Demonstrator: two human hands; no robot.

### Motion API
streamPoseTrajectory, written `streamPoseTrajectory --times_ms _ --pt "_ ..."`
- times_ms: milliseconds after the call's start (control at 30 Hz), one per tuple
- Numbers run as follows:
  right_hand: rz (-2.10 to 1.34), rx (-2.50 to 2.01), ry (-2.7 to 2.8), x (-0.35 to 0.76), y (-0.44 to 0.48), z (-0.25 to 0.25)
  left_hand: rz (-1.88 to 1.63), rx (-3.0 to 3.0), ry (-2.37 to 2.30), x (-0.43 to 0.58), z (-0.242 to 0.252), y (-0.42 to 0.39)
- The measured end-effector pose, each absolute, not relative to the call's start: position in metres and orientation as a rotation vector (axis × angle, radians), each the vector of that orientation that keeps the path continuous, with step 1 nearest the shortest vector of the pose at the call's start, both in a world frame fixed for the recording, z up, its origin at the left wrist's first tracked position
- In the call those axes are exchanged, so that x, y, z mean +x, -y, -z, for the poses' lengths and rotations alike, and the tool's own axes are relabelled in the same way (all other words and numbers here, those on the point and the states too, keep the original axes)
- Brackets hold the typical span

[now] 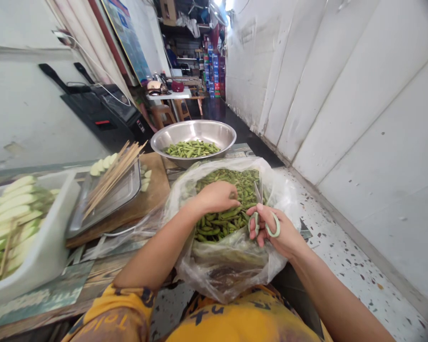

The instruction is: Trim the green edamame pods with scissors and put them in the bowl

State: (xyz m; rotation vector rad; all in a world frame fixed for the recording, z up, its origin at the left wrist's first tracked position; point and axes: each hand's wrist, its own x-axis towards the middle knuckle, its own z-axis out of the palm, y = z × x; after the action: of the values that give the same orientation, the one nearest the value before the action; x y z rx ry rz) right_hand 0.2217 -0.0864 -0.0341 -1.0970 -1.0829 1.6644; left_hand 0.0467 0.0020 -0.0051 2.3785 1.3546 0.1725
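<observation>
A clear plastic bag [281, 194] full of green bean pods [219, 221] sits in front of me. My left hand [217, 195] reaches into the bag with its fingers curled down among the pods. My right hand [276, 232] is at the bag's right rim, with fingers through the pale green handles of a pair of scissors [262, 219] whose blades point up. Beyond the bag stands a steel bowl [214, 130] that holds a layer of green pods [191, 148].
A metal tray [123, 194] with wooden skewers [112, 175] and pale vegetable slices lies on a wooden board [153, 190] to the left. A white tub [46, 251] of pale green slices is at far left. A white wall runs along the right; a speckled floor lies below.
</observation>
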Motion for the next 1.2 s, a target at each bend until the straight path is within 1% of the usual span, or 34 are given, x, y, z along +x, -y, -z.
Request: streamPoseTrajectory --times_ms 67,133,267,367,467,567,733,900,1200 --pt "-1.661 -1.099 1.099 0.222 0.086 0.034 0.002 2.467 -1.395 0.046 0.007 -0.002" --pt "-1.656 -1.108 1.107 0.221 0.086 0.034 0.022 2.468 -1.333 0.045 0.008 -0.004" --pt "-1.659 -1.108 1.109 0.221 0.086 0.034 -0.28 2.304 -1.176 0.042 0.008 -0.009" --pt "-1.66 -1.118 1.112 0.221 0.085 0.034 -0.561 2.136 -1.25 0.043 0.009 -0.012" --pt "-1.664 -1.139 1.129 0.22 0.085 0.033 -0.708 1.986 -1.282 0.045 0.009 -0.011" --pt "-1.666 -1.157 1.162 0.22 0.086 0.033 -0.717 1.863 -1.208 0.047 0.008 -0.008" --pt "-1.665 -1.155 1.195 0.22 0.085 0.037 -0.624 1.661 -1.075 0.048 0.005 -0.005" --pt "-1.656 -1.158 1.212 0.22 0.085 0.038 -0.699 1.774 -1.159 0.047 0.005 -0.005" --pt "-1.627 -1.196 1.247 0.218 0.086 0.039 -0.703 1.961 -1.188 0.05 0.0 0.0"
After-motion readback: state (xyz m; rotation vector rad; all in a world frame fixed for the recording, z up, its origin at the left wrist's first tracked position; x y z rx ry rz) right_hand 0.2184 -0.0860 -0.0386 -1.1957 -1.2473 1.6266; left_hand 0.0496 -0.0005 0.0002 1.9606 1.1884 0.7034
